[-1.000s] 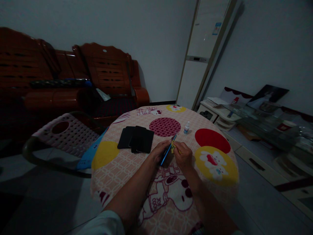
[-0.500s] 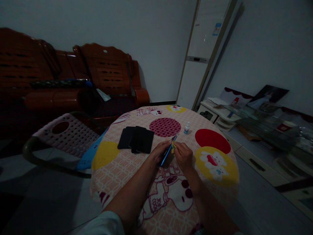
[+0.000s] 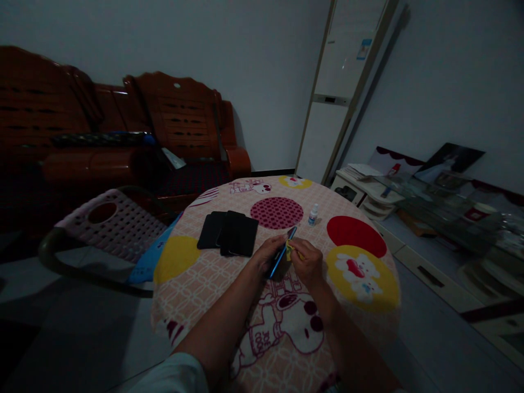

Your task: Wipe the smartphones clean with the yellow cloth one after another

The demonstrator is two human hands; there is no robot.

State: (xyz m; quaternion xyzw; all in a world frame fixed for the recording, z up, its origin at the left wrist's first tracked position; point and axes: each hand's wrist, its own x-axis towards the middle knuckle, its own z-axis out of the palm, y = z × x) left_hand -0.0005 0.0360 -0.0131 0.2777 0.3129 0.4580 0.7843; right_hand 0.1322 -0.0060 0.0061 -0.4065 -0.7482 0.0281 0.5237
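Blue-edged phone (image 3: 279, 262), slanted, lower centre of frame: gripped by left hand (image 3: 267, 252). Yellow cloth (image 3: 289, 251): pinched in fingers of right hand (image 3: 308, 263), beside phone. White bottle (image 3: 313, 215): stood upright, above right hand.

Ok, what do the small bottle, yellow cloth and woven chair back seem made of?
Small bottle: probably smooth plastic, from its pale, bright surface.
Yellow cloth: likely matte fabric, bunched in folds.
Woven chair back: perhaps plastic strips, semi-matte, open lattice.
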